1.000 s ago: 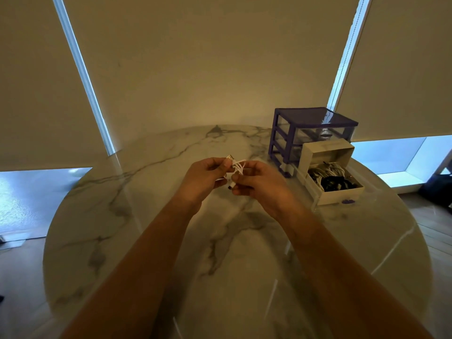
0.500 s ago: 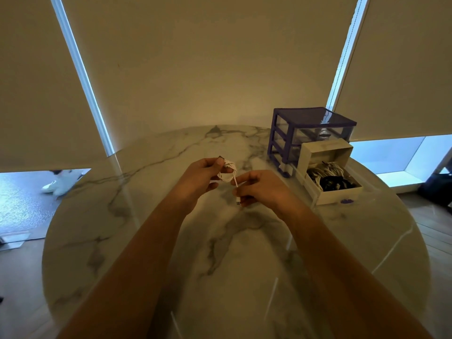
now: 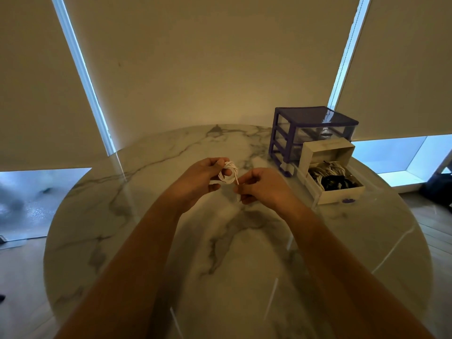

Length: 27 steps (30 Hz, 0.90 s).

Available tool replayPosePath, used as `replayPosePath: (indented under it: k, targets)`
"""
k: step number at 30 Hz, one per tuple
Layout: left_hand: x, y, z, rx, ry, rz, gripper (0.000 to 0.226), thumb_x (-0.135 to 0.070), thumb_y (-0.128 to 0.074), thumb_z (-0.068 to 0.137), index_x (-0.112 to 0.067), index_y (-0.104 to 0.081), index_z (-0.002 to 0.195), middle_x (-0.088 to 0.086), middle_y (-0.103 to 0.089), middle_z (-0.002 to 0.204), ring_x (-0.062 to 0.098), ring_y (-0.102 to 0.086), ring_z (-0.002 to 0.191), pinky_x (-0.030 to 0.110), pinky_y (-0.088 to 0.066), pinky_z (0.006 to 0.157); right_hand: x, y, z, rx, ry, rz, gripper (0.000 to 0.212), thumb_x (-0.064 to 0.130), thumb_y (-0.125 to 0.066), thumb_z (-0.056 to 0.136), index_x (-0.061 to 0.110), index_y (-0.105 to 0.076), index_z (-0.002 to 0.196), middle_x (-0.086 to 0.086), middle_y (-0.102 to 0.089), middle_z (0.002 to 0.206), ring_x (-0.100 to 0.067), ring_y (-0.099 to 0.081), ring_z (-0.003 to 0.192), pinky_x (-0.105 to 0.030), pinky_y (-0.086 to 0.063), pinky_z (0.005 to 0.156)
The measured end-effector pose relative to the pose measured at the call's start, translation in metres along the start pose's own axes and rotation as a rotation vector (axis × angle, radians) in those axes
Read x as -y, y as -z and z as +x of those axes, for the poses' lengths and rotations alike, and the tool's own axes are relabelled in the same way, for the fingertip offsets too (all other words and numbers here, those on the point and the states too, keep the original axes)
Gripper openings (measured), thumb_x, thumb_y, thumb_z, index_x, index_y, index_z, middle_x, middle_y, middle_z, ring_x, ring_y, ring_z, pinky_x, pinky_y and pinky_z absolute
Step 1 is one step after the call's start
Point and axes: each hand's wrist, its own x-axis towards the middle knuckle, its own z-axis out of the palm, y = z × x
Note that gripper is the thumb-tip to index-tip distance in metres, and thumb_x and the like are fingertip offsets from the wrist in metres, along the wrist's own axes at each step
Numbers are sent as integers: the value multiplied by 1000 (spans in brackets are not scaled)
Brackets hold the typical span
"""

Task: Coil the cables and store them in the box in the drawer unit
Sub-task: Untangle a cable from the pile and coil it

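A small coil of white cable (image 3: pixel 229 172) hangs above the middle of the marble table (image 3: pixel 146 231). My left hand (image 3: pixel 198 180) grips the coil from the left. My right hand (image 3: pixel 263 186) pinches the cable's free end, which runs down from the coil to its fingertips. To the right stands a purple drawer unit (image 3: pixel 310 135) with clear drawers. Its lowest drawer is pulled out and carries an open white box (image 3: pixel 341 195) with several white and black coiled cables (image 3: pixel 330 177) inside.
The round table ends close to a wall with drawn roller blinds. Wooden floor shows at both sides, and a dark object (image 3: pixel 440 184) lies on the floor at the far right.
My hands have moved a little apart. The free end of the white cable is now drawn out downward from the coil by my right hand.
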Motion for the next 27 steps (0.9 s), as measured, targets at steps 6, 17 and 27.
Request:
replayPosePath:
  k: [6,17,27]
  targets:
    - [6,-3,4,54,-50,-69,16,-17,-50,98,-18,-60,111,-3,-68,97,8,-62,90,22,-49,83,-5,-6,3,-89,49,-98,10,9,-76,78,11,-71,86,-10,-71,76,-18,-64,63,-32,-57,66]
    - [7,-5,6,-131,-211,121,18,-16,-55,96,-12,-63,113,5,-66,98,10,-64,79,12,-53,63,2,-6,2,-45,-32,471,26,-5,-59,86,0,-68,110,-19,-71,99,-23,-66,80,-29,-59,76]
    - [3,-8,5,-204,-274,158,17,-13,-56,96,-9,-64,110,2,-64,94,9,-64,75,12,-51,59,3,-10,2,58,-79,718,28,9,-64,87,0,-66,113,-8,-68,91,-17,-61,80,-30,-53,78]
